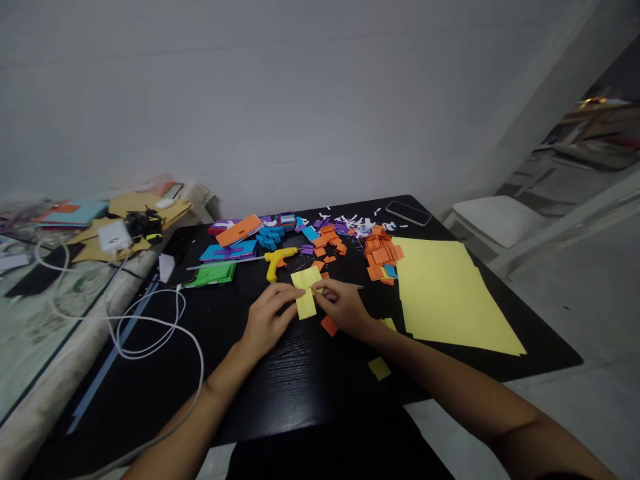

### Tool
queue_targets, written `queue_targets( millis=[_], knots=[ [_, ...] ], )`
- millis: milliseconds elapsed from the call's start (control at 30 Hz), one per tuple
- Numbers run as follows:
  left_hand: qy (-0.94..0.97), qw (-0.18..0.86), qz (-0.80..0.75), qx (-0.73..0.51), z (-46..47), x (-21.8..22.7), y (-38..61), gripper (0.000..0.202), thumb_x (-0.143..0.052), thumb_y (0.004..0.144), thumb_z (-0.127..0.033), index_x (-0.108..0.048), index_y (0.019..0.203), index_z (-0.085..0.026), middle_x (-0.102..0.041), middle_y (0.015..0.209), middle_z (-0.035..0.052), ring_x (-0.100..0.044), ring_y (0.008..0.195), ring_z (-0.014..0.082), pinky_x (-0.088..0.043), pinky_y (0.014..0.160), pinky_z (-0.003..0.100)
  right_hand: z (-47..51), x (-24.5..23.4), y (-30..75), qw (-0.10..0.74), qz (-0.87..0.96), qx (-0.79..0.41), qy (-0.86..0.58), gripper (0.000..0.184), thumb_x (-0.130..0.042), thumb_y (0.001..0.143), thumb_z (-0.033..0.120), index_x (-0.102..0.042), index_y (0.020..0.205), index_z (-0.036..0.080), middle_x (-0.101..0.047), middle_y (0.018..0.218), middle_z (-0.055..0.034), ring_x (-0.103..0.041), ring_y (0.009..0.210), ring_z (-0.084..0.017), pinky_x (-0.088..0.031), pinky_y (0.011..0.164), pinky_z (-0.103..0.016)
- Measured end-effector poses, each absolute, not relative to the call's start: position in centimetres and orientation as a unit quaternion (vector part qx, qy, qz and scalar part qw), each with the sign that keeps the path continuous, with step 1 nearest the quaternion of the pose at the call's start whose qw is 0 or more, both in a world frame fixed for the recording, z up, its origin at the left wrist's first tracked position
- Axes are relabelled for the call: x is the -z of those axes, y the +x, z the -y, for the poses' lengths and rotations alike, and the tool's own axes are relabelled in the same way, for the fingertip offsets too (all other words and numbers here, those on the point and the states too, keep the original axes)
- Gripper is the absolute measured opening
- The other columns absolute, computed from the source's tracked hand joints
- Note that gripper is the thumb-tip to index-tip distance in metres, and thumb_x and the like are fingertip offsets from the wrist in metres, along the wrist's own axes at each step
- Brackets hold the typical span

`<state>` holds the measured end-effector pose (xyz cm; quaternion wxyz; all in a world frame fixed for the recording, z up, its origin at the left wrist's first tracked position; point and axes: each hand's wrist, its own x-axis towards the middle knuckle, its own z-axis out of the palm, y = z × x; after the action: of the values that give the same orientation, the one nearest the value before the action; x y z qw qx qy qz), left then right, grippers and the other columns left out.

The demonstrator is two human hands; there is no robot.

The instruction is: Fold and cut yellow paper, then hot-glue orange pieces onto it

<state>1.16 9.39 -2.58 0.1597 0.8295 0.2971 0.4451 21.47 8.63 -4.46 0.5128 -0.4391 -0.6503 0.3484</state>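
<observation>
A small yellow paper piece lies partly folded on the black table, held between both hands. My left hand pinches its left edge with fingers closed on it. My right hand pinches its right edge the same way. A small orange square lies just below my right hand. A yellow glue gun sits right behind the paper.
Large yellow sheets lie to the right, orange squares and purple and blue scraps behind. Green paper, blue and orange card stacks sit back left. A phone lies far back. White cable loops at left.
</observation>
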Motion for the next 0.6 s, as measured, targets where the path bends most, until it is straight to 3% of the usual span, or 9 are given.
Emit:
queue_targets(
  millis=[167,333,467,533,600],
  knots=[
    [0.837,0.164,-0.284,-0.438,-9.26,2.52,1.12,0.023,-0.061,0.093,-0.01,-0.07,0.111,-0.022,-0.066,0.105,0.0078,-0.065,0.098,0.0176,-0.054,0.085,0.031,-8.64,4.58,21.28,0.527,0.608,-0.415,-0.424,0.02,-0.061,0.085,0.026,-0.065,0.103,0.017,-0.063,0.071,0.0001,-0.061,0.063,-0.013,-0.05,0.058,-0.024],
    [0.84,0.165,-0.279,-0.435,-9.27,2.49,1.24,0.021,-0.062,0.093,-0.012,-0.069,0.11,-0.021,-0.067,0.105,0.0077,-0.066,0.097,0.0171,-0.054,0.085,0.031,-8.54,4.56,21.03,0.555,0.562,-0.49,-0.369,0.048,-0.063,0.083,0.021,-0.049,0.13,0.021,-0.067,0.082,0.0,-0.07,0.077,-0.015,-0.057,0.073,-0.027],
    [0.832,0.158,-0.294,-0.444,-9.37,2.65,1.25,0.02,-0.063,0.093,-0.012,-0.069,0.11,-0.021,-0.066,0.102,0.0078,-0.065,0.096,0.0179,-0.054,0.084,0.032,-8.42,4.59,21.06,0.542,0.555,-0.513,-0.367,0.067,-0.065,0.082,0.019,-0.038,0.143,0.023,-0.069,0.084,0.0002,-0.071,0.076,-0.015,-0.058,0.074,-0.028],
    [0.829,0.156,-0.303,-0.444,-9.44,2.73,1.24,0.019,-0.063,0.093,-0.012,-0.069,0.108,-0.021,-0.065,0.1,0.0075,-0.064,0.096,0.018,-0.054,0.084,0.032,-8.4,4.57,21.14,0.534,0.561,-0.523,-0.357,0.06,-0.067,0.08,0.017,-0.046,0.137,0.022,-0.07,0.085,-0.0004,-0.071,0.079,-0.015,-0.058,0.077,-0.029],
    [0.827,0.158,-0.31,-0.442,-9.5,2.78,1.24,0.017,-0.063,0.092,-0.013,-0.069,0.107,-0.02,-0.065,0.1,0.0071,-0.064,0.095,0.0178,-0.053,0.083,0.032,-8.4,4.52,21.2,0.517,0.571,-0.542,-0.338,0.042,-0.067,0.079,0.016,-0.059,0.12,0.019,-0.072,0.091,-0.0033,-0.072,0.087,-0.016,-0.058,0.081,-0.029]
  ],
)
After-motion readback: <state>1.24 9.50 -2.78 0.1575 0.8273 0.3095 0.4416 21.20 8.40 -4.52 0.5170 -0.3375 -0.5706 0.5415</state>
